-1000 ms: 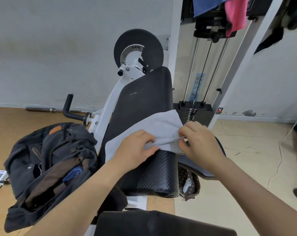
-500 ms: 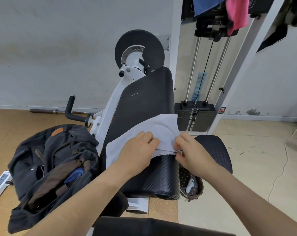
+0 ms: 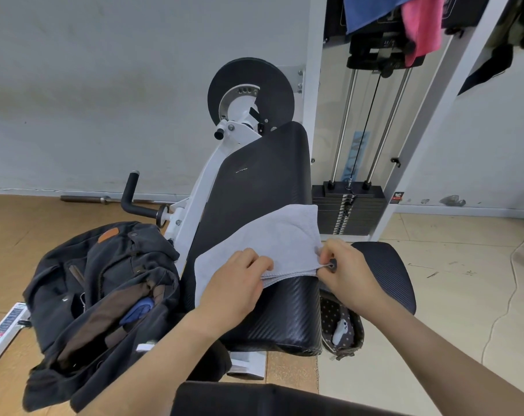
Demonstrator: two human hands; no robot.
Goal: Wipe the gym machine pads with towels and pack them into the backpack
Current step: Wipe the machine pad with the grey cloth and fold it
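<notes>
A grey towel lies draped over the near half of a long black pad of the gym machine, which slopes up and away toward twelve o'clock. The towel's near edge is folded over the pad's rounded front end.

The left hand rests on the towel at the centre of the view, its fingers curled and its grip closed on the folded near edge of the cloth. The right hand, just beside it at three o'clock, pinches the towel's right corner between thumb and fingers, so its grip is also closed on the towel. The edge runs taut between the two hands.

A dark backpack sits open on the wooden floor at nine o'clock, touching the pad's left side; brown lining and something blue show in its mouth. A second, smaller black pad sits at three o'clock, behind the right hand. Below it a small dotted pouch holds a white object.

At one o'clock stands a weight stack with guide rods. A blue cloth and a pink cloth hang over the frame above it. A round black disc sits at twelve o'clock.
</notes>
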